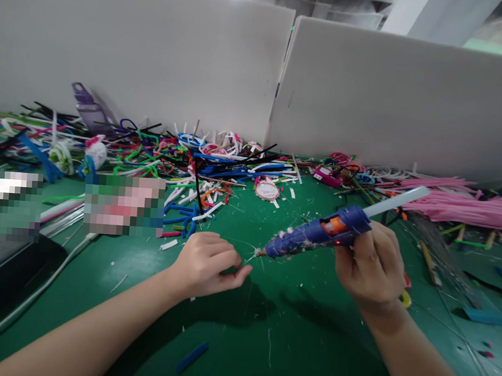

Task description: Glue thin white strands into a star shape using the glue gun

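Note:
My right hand (372,268) is wrapped round the grip of a blue hot glue gun (316,234) with an orange part on top and a white glue stick (398,201) poking out of its back. The gun's nozzle points left, towards my left hand (207,263). My left hand is closed in a pinch, its fingertips just left of the nozzle tip, holding something too small to make out, maybe a green piece. Both hands hover low over the green table (266,338).
A heap of coloured pipe cleaners and strips (184,166) covers the back of the table. Pink sticks (460,205) lie at the right. White partition boards (369,93) stand behind. A purple bottle (88,108) is at the back left, a white cable (32,296) and a dark object at left.

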Motion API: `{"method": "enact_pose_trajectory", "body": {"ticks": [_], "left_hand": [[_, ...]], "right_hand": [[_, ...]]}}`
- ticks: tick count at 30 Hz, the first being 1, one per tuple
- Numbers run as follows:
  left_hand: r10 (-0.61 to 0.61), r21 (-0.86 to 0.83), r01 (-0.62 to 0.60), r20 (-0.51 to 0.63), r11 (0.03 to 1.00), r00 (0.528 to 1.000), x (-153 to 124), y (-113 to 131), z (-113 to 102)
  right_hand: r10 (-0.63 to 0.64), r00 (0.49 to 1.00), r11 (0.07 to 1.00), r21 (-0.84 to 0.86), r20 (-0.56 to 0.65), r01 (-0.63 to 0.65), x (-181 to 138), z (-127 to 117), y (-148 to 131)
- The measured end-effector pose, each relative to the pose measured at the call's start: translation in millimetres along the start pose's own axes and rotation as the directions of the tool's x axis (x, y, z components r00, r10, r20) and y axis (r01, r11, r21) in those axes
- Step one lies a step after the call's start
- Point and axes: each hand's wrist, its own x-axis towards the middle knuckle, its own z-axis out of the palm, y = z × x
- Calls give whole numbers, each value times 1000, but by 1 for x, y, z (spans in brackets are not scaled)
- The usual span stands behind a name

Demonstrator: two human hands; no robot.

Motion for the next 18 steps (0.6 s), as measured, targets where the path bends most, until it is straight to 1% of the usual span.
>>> {"method": "enact_pose_trajectory", "body": {"ticks": [7, 13, 18], "left_hand": [[1, 9, -1, 8, 1000, 1000, 1, 0, 0], [-5, 5, 5, 27, 1000, 1000, 0, 0, 0], [-7, 2, 7, 29, 1000, 1000, -1, 0, 0]], "right_hand": [[-4, 1000, 1000, -4, 2, 4, -1, 0, 2], [18, 1000, 1000, -22, -9, -19, -2, 0, 4], [3, 1000, 1000, -24, -12, -3, -2, 0, 5]]}}
